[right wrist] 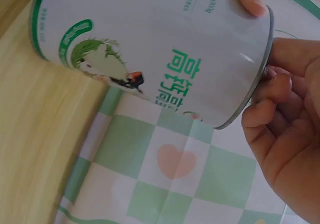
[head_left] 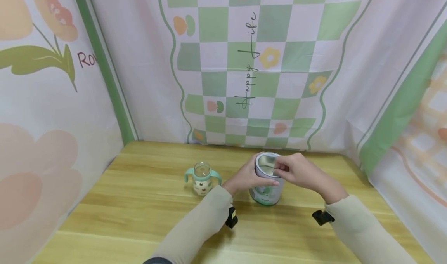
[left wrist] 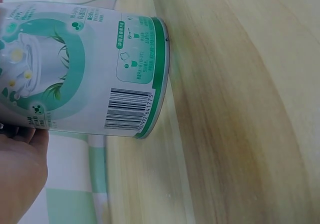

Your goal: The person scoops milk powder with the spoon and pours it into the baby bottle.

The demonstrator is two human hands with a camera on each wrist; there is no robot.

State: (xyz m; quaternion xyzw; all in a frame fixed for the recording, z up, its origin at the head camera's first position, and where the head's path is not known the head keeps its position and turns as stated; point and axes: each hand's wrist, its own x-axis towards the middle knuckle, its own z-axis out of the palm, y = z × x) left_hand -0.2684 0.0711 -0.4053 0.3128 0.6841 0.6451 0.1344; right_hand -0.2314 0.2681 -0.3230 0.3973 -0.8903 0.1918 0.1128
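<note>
A white and green milk powder can stands on the table with its top open and a silvery inside showing. My left hand grips its upper side, thumb across the front. In the left wrist view the can's barcode side shows, part of the left hand against it. My right hand is at the opening's right edge, fingers curled and fingertips dipping inside the rim. From the right wrist view, the right hand has its fingertips hidden behind the rim; I cannot tell what they pinch.
A clear baby bottle with mint handles and an open top stands left of the can, near the left forearm. The wooden table meets a checkered curtain at its back edge. Printed curtains hang at both sides.
</note>
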